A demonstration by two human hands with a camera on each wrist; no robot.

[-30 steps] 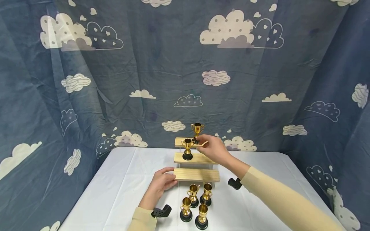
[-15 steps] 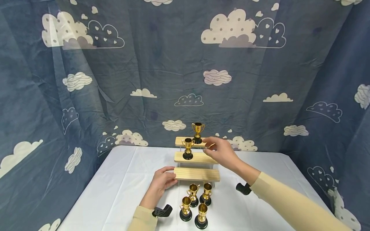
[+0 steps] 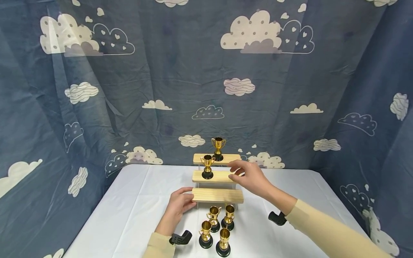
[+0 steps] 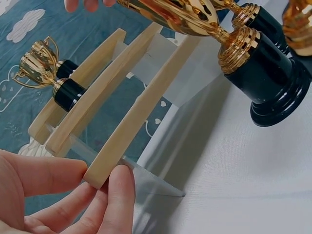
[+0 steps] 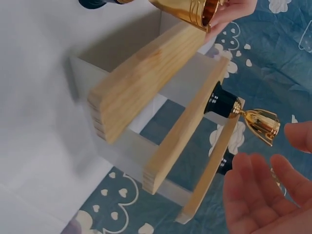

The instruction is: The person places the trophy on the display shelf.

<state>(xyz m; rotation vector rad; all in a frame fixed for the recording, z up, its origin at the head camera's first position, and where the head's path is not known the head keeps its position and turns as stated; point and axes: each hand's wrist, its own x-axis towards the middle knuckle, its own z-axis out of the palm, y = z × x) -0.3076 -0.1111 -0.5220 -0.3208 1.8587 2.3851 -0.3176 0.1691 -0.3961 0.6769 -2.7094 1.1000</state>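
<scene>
The left end of the front plank (image 3: 217, 195) is being pinched in the grip of the left hand (image 3: 179, 203); nothing is being held by the right hand (image 3: 252, 177), its thumb and fingers parted near the middle plank (image 3: 223, 176). That plank is being topped by one upright trophy (image 3: 208, 161), the back plank (image 3: 231, 158) by a second trophy (image 3: 218, 143); four more trophies (image 3: 224, 235) are being borne by the surface (image 3: 145, 200). A light, tug-free pinch is probably being called for, right-hand movement best being made sideways.

A fabric-walled booth (image 3: 364, 79); cloud-printed blue curtains (image 3: 184, 71) hang behind and beside a white-covered table (image 3: 132, 211).
</scene>
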